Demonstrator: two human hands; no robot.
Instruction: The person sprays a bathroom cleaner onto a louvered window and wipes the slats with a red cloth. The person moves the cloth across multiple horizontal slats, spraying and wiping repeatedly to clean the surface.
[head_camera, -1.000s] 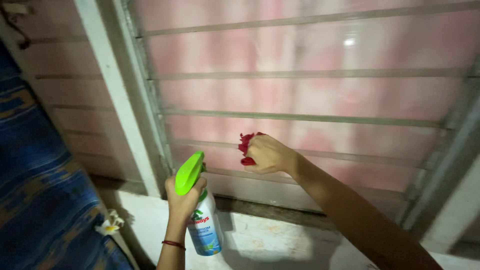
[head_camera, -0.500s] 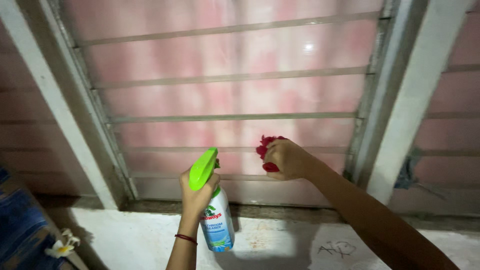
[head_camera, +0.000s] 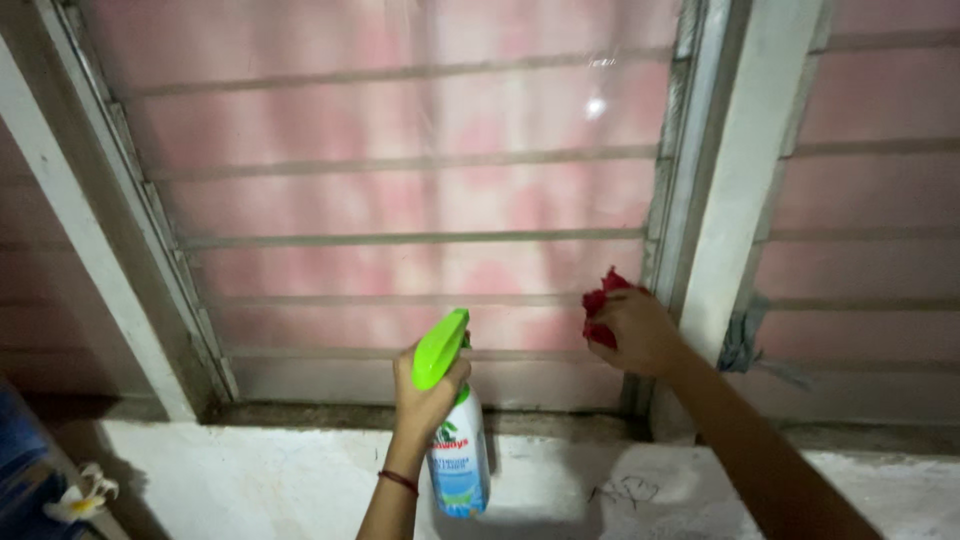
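My left hand (head_camera: 426, 397) grips a spray bottle (head_camera: 456, 452) with a green trigger head and a white and blue body, held upright in front of the window's lower edge. My right hand (head_camera: 640, 332) clutches a red cloth (head_camera: 603, 300) and presses it against the glass pane (head_camera: 400, 200) at its lower right corner, beside the window frame. A thin red band circles my left wrist.
Horizontal bars cross the pinkish glass. A white vertical post (head_camera: 735, 190) separates this pane from another on the right. A white sill (head_camera: 250, 470) runs below, with scribbles on it. A white flower (head_camera: 80, 495) lies at lower left.
My right hand has wiped the red cloth rightward along the glass to the frame's corner. The view has shifted right, and the bottle stays held in my left hand.
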